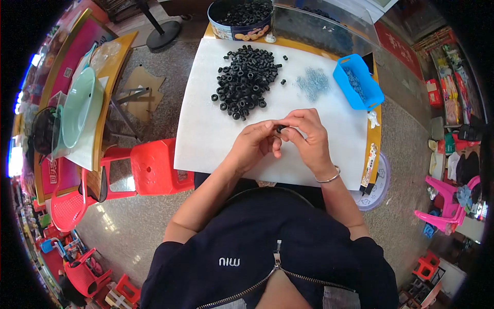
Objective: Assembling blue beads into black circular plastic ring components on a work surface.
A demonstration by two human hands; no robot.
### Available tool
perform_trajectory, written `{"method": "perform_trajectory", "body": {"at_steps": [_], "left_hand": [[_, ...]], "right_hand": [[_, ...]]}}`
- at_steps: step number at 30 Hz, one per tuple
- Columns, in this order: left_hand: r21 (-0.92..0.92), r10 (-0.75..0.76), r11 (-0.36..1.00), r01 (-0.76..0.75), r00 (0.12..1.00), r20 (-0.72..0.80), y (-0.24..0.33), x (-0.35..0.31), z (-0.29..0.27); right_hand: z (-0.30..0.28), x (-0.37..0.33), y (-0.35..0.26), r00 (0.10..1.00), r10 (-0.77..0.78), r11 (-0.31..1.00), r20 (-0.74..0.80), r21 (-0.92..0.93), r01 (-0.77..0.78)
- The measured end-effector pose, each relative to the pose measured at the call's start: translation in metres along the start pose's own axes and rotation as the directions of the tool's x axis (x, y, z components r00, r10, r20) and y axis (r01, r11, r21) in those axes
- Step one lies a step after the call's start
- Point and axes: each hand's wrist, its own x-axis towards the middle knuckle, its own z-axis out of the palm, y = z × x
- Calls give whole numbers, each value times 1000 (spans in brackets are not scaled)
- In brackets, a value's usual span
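Both hands meet over the white board (pixel 216 149) on the table. Between the fingertips is a small black ring-like part (pixel 280 129). My left hand (pixel 257 140) pinches it from the left side, and my right hand (pixel 309 135) grips it from the right, its thumb and forefinger closed. Fingers cover most of the part. Beyond the hands, toward the left, spreads a heap of black ring-like parts (pixel 247 77). A small scatter of tiny clear-blue pieces (pixel 313 83) lies to the right of that heap, and two black parts sit loose between them.
A blue plastic basket (pixel 358 85) holding tiny pieces stands at the board's right edge. Behind the board are a round tin (pixel 241 32) full of black parts and a clear box (pixel 319 31). A red stool (pixel 157 167) stands left, near a side table with a green basin (pixel 82 110).
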Motion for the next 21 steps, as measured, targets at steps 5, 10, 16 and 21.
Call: {"method": "perform_trajectory", "body": {"at_steps": [5, 10, 16, 21], "left_hand": [[49, 31, 998, -30, 999, -17, 5, -6, 8], [103, 73, 992, -68, 996, -45, 8, -10, 17], [154, 144, 979, -134, 988, -53, 8, -13, 17], [236, 193, 956, -177, 980, -50, 9, -18, 22]], "right_hand": [[-4, -1, -8, 1000, 2, 999, -30, 41, 0], [-11, -1, -15, 992, -123, 988, -40, -98, 119], [-12, -1, -21, 979, -195, 971, -60, -153, 184], [-11, -1, -24, 976, -206, 961, -70, -204, 188]]}}
